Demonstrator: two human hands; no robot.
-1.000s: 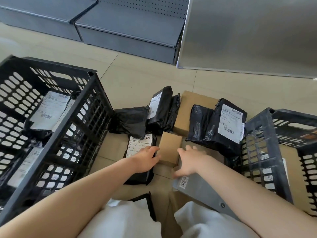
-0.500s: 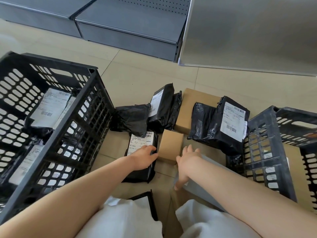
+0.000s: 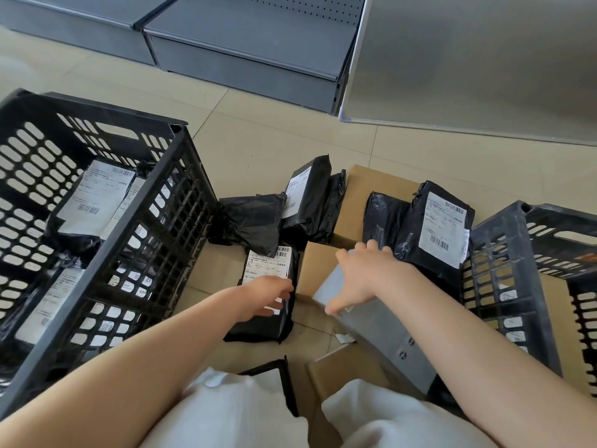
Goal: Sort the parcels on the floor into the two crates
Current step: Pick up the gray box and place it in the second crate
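Grey parcel (image 3: 371, 313): flat, rectangular, smooth matt grey wrap, a small white label at its near-left corner, two small round marks on the face toward its near end. It lies tilted, far end raised, between the small cardboard box (image 3: 315, 270) and the right crate (image 3: 517, 286). Right hand (image 3: 365, 278) grasps its far end: fingers curled over the far edge, thumb pressed at the left edge.

Black labelled mailer (image 3: 266, 318): glossy black poly bag, white address label with barcode on the upper face, lying flat on the floor just left of the small cardboard box. Left hand (image 3: 268, 294) rests on its label, fingers loosely bent across the label; whether it actually grips the bag I cannot tell.

Small cardboard box: plain brown, between the two hands, touching the mailer's right edge.

Beyond: a crumpled black bag (image 3: 252, 221), an upright black mailer (image 3: 307, 198) with side label, a larger brown carton (image 3: 355, 202), and two more black parcels, one with a large white label (image 3: 442, 227), leaning by the right crate.

Left crate (image 3: 135, 202): black slotted plastic, holding several black labelled mailers. Right crate: same type, brown cardboard visible inside.

Floor (image 3: 274, 137): beige tile. Grey shelving (image 3: 252, 53) at the far side.
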